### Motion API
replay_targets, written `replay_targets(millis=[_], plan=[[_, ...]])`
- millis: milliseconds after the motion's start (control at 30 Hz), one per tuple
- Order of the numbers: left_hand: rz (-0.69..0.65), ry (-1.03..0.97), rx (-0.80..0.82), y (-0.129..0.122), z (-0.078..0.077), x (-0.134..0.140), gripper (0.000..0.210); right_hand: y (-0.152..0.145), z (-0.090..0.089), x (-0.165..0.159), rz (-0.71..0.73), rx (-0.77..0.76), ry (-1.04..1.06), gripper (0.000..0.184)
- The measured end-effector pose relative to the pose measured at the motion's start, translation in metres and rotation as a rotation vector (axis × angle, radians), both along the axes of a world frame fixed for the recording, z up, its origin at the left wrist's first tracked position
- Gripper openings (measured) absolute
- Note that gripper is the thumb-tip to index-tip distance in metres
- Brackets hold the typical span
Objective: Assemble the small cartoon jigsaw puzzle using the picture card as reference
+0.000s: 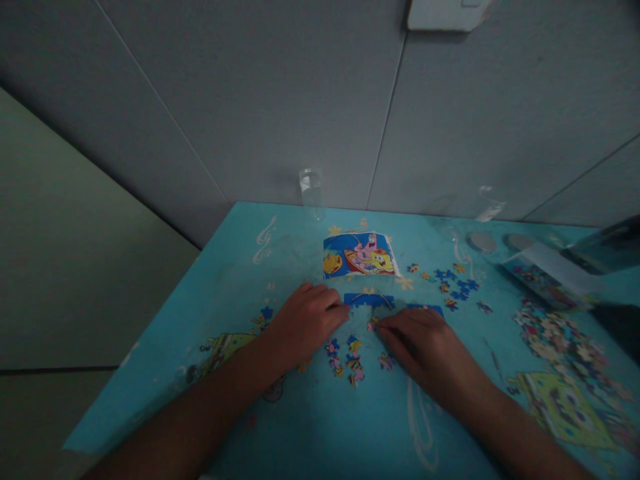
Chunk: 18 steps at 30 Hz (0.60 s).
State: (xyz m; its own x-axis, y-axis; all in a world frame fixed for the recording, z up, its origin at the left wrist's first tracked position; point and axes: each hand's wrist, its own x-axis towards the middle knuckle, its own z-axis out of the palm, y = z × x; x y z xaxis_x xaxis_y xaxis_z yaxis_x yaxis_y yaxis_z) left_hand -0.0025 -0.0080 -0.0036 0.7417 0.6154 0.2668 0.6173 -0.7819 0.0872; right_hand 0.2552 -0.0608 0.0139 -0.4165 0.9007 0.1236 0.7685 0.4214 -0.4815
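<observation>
Centrally on the blue-green worktop (230, 240), a small jigsaw piece (373, 323), pinkish with a touch of yellow, sits at the fingertips of the right hand, just below a joined strip (369, 301) of the puzzle. That strip is mostly deep blue, crossed by a thin, curved yellowish line, with a straight upper edge and a knobbly lower one. A second blue strip (434, 309) lies to its right, partly hidden by the right hand (425, 337). Nearer the person, loose pieces (355, 363) in pink, yellow and blue lie in two short, uneven columns, with another piece (386, 361) apart to their right. Beyond the joined strip is a picture sheet (359, 255) showing cartoon figures on blue, its edges slightly curved. The right forearm slants in from the lower right, its hand palm down, thumb and forefinger pinched on the small piece. The left forearm reaches in from the lower left; the left hand (309, 321) is low over the worktop, fingers curled and tips near the strip's left end, and whether it grips anything cannot be told.
</observation>
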Motion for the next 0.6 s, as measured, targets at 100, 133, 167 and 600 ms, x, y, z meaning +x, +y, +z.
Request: replay_targets(millis=[100, 133, 167, 600], plan=[[0.021, -0.030, -0.036, -0.001, 0.004, 0.002, 0.017, 0.000, 0.001, -0.001, -0.001, -0.005, -0.006, 0.019], [0.023, -0.047, -0.050, 0.000, 0.006, 0.002, 0.016, 0.000, 0.001, -0.001, -0.002, -0.003, -0.007, 0.020], [0.020, -0.066, -0.062, 0.000, 0.007, 0.003, 0.015, 0.000, 0.001, -0.001, -0.002, 0.003, -0.006, 0.020], [-0.037, -0.177, -0.089, 0.005, 0.000, 0.004, 0.018, 0.006, 0.002, 0.010, -0.090, 0.047, -0.002, 0.023]])
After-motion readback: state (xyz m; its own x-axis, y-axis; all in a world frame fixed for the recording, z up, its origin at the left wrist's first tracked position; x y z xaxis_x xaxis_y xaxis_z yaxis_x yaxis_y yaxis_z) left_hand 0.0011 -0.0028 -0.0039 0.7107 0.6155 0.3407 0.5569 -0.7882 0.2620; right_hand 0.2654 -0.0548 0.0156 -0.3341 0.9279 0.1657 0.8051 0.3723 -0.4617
